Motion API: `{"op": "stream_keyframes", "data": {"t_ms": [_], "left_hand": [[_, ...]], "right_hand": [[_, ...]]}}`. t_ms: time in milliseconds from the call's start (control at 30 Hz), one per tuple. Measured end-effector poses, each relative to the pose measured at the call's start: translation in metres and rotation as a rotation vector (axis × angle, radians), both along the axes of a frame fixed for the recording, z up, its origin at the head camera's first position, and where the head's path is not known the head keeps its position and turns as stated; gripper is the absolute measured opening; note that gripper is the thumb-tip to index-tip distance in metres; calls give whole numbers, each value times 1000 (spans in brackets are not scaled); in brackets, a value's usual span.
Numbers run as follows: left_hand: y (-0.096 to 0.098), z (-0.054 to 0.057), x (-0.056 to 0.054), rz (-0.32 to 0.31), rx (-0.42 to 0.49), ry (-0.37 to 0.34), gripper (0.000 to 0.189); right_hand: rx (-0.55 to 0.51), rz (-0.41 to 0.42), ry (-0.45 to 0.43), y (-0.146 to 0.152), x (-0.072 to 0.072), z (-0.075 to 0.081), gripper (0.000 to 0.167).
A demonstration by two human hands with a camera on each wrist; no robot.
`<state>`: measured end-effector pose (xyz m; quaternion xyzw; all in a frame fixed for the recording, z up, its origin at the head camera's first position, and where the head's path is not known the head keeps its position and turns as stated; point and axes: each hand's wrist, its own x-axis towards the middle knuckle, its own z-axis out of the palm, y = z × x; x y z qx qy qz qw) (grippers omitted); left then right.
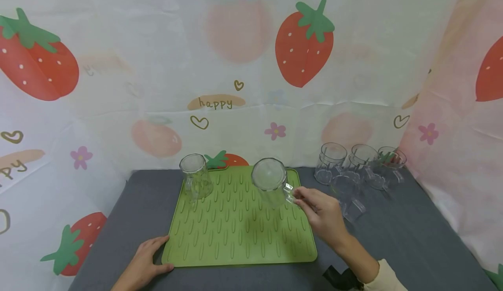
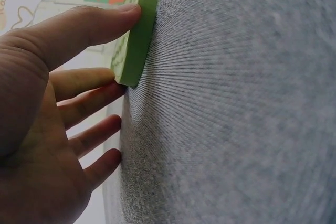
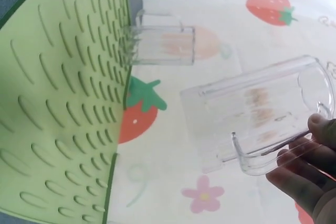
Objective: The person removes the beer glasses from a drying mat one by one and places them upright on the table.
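My right hand [image 1: 324,214] pinches the handle of a clear glass mug [image 1: 269,179] and holds it tilted over the right half of a green ribbed drying mat [image 1: 235,225]. In the right wrist view, thumb and fingers meet on the handle of this mug [image 3: 252,111], which is off the mat. A second glass mug [image 1: 199,179] stands on the mat's far left corner. My left hand [image 1: 145,260] is at the mat's near left corner. The left wrist view shows its thumb [image 2: 100,24] against the mat's edge [image 2: 139,45], with the fingers extended and spread.
Several more clear glass mugs [image 1: 330,169] stand grouped on the grey tablecloth [image 1: 408,238] right of the mat, close behind the right hand. A white curtain [image 1: 251,73] printed with strawberries rises along the table's back and sides. A black object [image 1: 342,278] lies by the right wrist.
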<state>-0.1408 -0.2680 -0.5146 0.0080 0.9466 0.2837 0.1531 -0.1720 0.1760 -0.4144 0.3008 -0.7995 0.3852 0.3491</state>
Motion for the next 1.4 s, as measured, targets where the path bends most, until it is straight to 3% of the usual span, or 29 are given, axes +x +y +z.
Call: {"op": "stream_keyframes", "data": {"t_ms": [200, 433, 633, 700, 800, 933, 1100, 1233, 1400], "left_hand": [[0, 1, -1, -7, 10, -7, 90], [4, 8, -7, -23, 15, -3, 86], [15, 19, -11, -14, 58, 90, 75], [20, 25, -12, -12, 92, 127, 72], [28, 34, -15, 0, 164, 166, 68], [38, 46, -20, 18, 286, 188, 63], [50, 60, -26, -25, 438, 214, 56], [63, 71, -33, -49, 543, 188, 54], [80, 85, -41, -51, 712, 88, 55]], "right_hand": [[75, 34, 109, 3, -2, 4, 39], [136, 51, 167, 3, -2, 7, 37], [147, 75, 180, 3, -2, 7, 18], [142, 86, 178, 3, -3, 8, 22], [144, 92, 181, 3, -3, 9, 34], [174, 81, 217, 2, -4, 10, 37], [211, 68, 251, 1, -4, 12, 38], [230, 65, 277, 0, -5, 13, 38], [253, 67, 299, 0, -5, 15, 36]]}}
